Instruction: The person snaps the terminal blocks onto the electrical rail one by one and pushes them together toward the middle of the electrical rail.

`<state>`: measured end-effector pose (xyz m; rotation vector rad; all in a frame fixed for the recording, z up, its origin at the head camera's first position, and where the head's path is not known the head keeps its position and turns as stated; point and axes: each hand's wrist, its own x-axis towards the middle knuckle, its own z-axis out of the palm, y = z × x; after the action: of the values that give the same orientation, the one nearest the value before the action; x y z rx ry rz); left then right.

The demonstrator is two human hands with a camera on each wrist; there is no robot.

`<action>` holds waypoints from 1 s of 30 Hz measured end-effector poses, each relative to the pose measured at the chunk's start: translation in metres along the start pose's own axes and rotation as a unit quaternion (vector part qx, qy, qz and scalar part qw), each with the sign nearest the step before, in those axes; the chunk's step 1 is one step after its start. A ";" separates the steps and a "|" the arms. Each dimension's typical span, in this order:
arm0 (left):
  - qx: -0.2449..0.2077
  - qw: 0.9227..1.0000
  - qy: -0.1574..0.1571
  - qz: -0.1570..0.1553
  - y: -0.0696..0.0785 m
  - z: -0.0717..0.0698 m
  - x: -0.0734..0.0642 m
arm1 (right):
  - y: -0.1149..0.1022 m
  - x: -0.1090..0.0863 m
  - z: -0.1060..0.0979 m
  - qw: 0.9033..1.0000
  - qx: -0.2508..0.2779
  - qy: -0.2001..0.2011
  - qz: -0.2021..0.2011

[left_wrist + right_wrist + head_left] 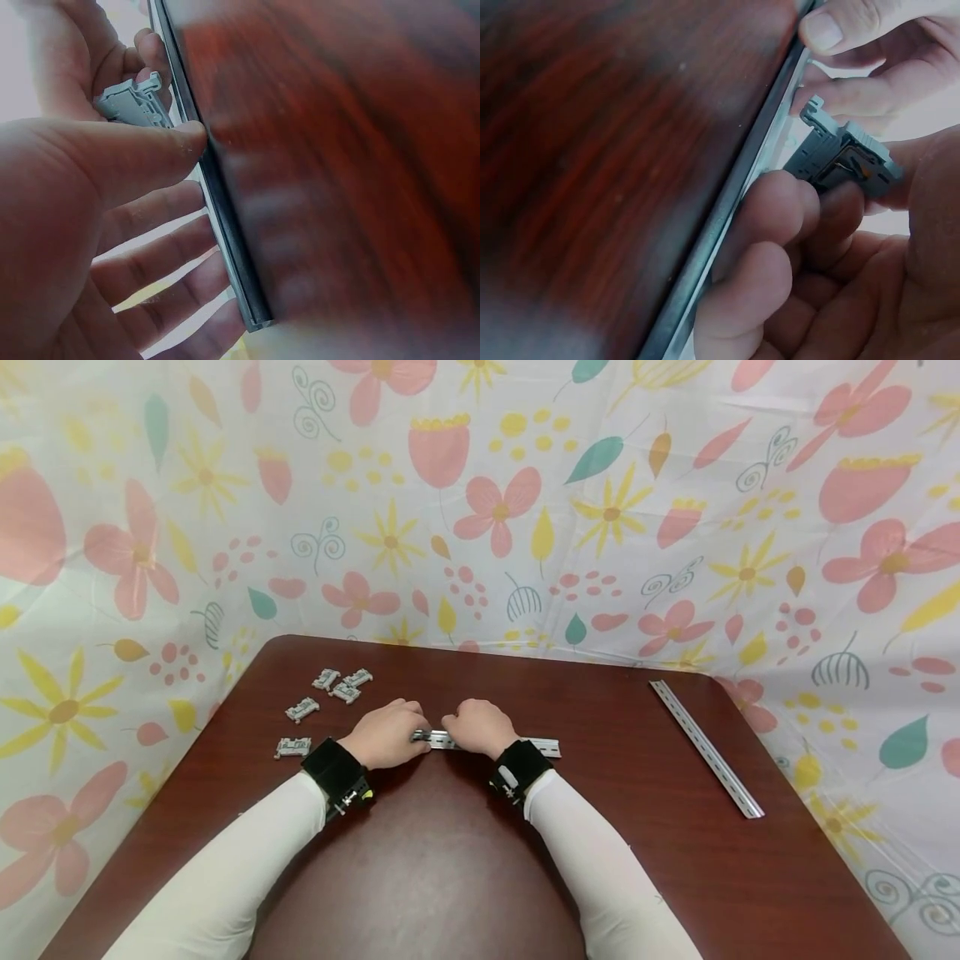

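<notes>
From the head, we see a dark reddish-brown wooden tabletop [600,843], its far edge set against a white cloth with pink, yellow and teal flowers [510,568]. Between the left and right edges, a short silver slotted metal rail [543,747] runs roughly parallel to the far edge. The left hand [384,733] is at the rail's left end; the right hand [480,727] is over its middle part. Five small pale grey plastic pieces [302,709] lie toward the far left corner, three of them clustered and two nearer the left edge. A longer silver slotted rail [708,750] lies beside the right edge, slanting in from near the far right corner.

From the left wrist, we see the left grip pinching the short rail, thumb against one side and fingers spread along the other. A grey plastic clip-like block [135,103] is just beside the rail, near the thumb.

From the right wrist, we see the right grip clasping that block among curled fingers, right next to the rail. We cannot tell whether the block is seated on it.
</notes>
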<state>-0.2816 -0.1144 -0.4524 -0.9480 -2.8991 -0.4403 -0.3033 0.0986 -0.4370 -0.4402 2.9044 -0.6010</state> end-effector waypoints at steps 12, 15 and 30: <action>-0.003 1.000 0.001 0.002 0.001 0.001 0.000 | -0.001 0.001 0.001 0.999 -0.025 -0.031 -0.005; -0.006 1.000 0.001 -0.004 0.004 0.000 -0.001 | -0.001 0.000 0.002 0.999 -0.029 -0.030 -0.004; -0.018 0.999 0.013 -0.038 0.001 0.003 0.002 | -0.003 -0.003 0.001 0.999 -0.032 -0.028 -0.011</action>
<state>-0.2829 -0.1117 -0.4550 -0.8336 -2.9205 -0.5083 -0.2997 0.0966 -0.4362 -0.4899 2.8745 -0.4927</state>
